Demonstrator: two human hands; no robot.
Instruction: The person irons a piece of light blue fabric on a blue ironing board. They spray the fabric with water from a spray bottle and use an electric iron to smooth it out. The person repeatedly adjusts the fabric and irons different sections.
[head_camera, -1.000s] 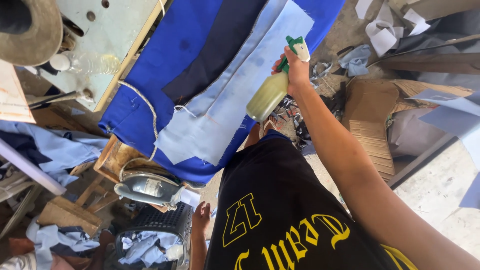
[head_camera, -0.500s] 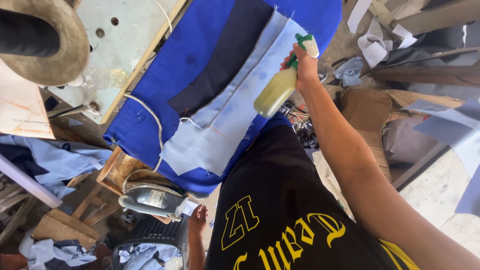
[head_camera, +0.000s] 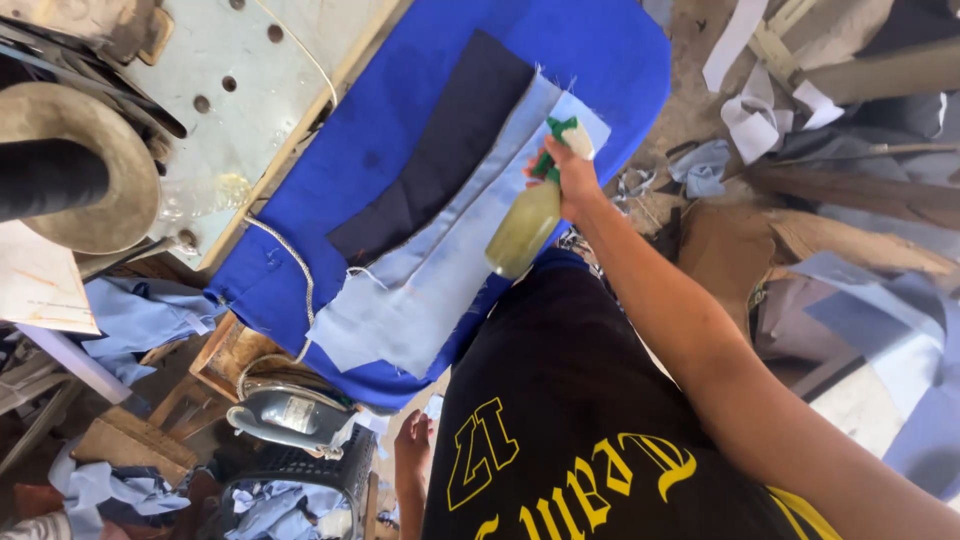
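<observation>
Green-nozzled, yellowish plastic spray bottle (head_camera: 527, 222) is clenched in the right hand (head_camera: 572, 178), aimed at the pale blue cloth panel (head_camera: 440, 270) at centre frame, apparently to dampen it; the left hand (head_camera: 412, 443) hangs loosely open, empty, at bottom centre.

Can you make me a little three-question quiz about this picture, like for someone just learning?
1. True or false: the right hand holds a spray bottle over the light blue cloth.
2. What lies directly under the light blue cloth and the dark navy piece? A) a bright blue cover B) cardboard C) bare floor
3. Where is the left hand, and what grey tool is near it?

Key
1. True
2. A
3. Down low beside the black basket; the iron.
</observation>
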